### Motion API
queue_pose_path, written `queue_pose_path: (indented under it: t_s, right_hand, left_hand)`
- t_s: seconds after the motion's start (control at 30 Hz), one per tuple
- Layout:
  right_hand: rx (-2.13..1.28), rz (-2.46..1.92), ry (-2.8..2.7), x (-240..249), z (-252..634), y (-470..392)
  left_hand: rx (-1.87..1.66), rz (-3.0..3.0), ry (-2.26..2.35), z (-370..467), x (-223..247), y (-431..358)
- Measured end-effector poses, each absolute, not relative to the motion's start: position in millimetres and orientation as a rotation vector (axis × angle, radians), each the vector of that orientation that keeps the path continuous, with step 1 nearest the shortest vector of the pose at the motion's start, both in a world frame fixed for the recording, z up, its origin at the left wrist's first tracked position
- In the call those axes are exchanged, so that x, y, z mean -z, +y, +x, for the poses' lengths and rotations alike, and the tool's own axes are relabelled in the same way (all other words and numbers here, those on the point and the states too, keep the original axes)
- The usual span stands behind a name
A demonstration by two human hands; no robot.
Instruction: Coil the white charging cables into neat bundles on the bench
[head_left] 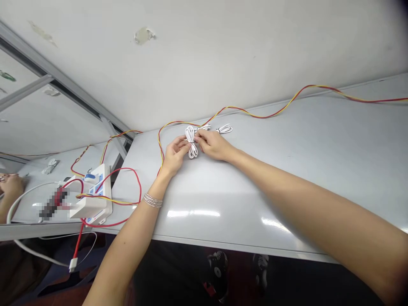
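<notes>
My left hand (175, 155) grips a coiled white cable (192, 149) between thumb and fingers and holds it upright above the table. A thin black tie crosses the middle of the coil. At that tie, the thumb and fingertips of my right hand (212, 143) are pinched together against the coil's side; the exact grip is partly hidden. Just behind my hands lies a second white cable bundle (204, 127), partly covered by my fingers. A third white cable bundle (225, 128), also tied in black, rests on the table beyond my right hand.
A twisted red and yellow wire (245, 111) runs along the wall side of the grey table (223, 182). To the left stands a white power strip (106, 191) with plugs and red cables. Another person's hand (12, 185) is at the far left, near another cable bundle (50, 165).
</notes>
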State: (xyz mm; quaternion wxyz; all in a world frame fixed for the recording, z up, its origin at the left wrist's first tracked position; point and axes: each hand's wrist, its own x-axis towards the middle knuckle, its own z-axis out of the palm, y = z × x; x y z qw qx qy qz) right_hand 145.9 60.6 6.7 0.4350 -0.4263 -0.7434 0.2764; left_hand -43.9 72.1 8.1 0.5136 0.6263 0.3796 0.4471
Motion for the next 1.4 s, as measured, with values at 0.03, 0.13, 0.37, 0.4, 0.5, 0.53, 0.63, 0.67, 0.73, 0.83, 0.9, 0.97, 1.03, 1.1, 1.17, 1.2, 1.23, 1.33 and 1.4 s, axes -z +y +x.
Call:
queue_pose_path:
  t_s: [0.03, 0.13, 0.37, 0.4, 0.5, 0.53, 0.63, 0.67, 0.73, 0.83, 0.9, 0.97, 1.03, 1.1, 1.17, 1.2, 1.23, 1.33, 1.4]
  right_hand:
    - [-0.687, -1.067, -1.851, -6.9, 145.9, 60.6]
    - [-0.676, -1.081, -1.852, -7.2, 145.7, 60.6]
    - [-0.693, -1.071, -1.848, -7.0, 146.2, 61.0]
    - [-0.701, -1.067, -1.849, -7.1, 146.3, 60.9]
    - [-0.705, -1.063, -1.837, -7.4, 146.5, 60.5]
    - [-0.701, -1.065, -1.831, -7.4, 146.5, 60.5]
    - [-0.693, -1.074, -1.821, -7.1, 146.6, 60.6]
    - [-0.695, -1.075, -1.820, -6.8, 146.7, 60.8]
    - [-0.698, -1.069, -1.811, -6.4, 146.9, 61.0]
    - [-0.699, -1.037, -1.800, -6.5, 147.0, 60.5]
    - [-0.696, -1.011, -1.802, -7.1, 146.9, 59.6]
    - [-0.713, -0.978, -1.808, -7.9, 146.8, 58.5]
    - [-0.738, -0.951, -1.809, -8.5, 146.6, 57.7]
    - [-0.759, -0.945, -1.805, -8.6, 146.4, 57.6]
    - [-0.771, -0.952, -1.796, -8.5, 146.2, 58.1]
    - [-0.777, -0.958, -1.792, -8.3, 146.1, 58.5]
    - [-0.783, -0.965, -1.787, -8.2, 146.1, 58.8]
    - [-0.789, -0.998, -1.782, -8.0, 146.2, 59.1]
    - [-0.781, -1.020, -1.795, -8.3, 146.5, 58.9]
  left_hand:
    - [-1.088, 1.506, 0.900, -43.7, -8.0, 71.7]
    - [-1.153, 1.539, 0.853, -42.5, -8.1, 70.1]
    - [-1.258, 1.691, 0.807, -45.6, -4.6, 72.2]
    - [-1.280, 1.726, 0.809, -47.1, -3.6, 73.4]
    - [-1.350, 1.831, 0.891, -49.8, -1.8, 76.0]
    - [-1.357, 1.851, 0.921, -49.7, -1.8, 76.2]
    - [-1.307, 1.796, 0.918, -46.0, -3.8, 74.3]
    - [-1.278, 1.747, 0.897, -44.3, -5.0, 73.1]
    - [-1.224, 1.646, 0.886, -41.6, -7.6, 70.7]
    - [-1.108, 1.553, 0.951, -40.4, -11.7, 67.9]
    - [-1.035, 1.509, 1.002, -40.4, -14.3, 66.5]
    - [-1.013, 1.487, 1.031, -39.9, -16.4, 65.0]
    - [-1.021, 1.489, 1.027, -39.0, -17.5, 63.6]
    - [-1.053, 1.500, 1.004, -38.2, -17.5, 62.7]
    - [-1.102, 1.510, 0.982, -38.2, -16.6, 62.5]
    - [-1.127, 1.515, 0.976, -38.4, -16.0, 62.7]
    - [-1.145, 1.520, 0.973, -38.8, -15.3, 63.0]
    - [-1.168, 1.527, 0.971, -40.2, -13.6, 64.6]
    - [-1.167, 1.539, 0.972, -41.2, -12.4, 66.0]
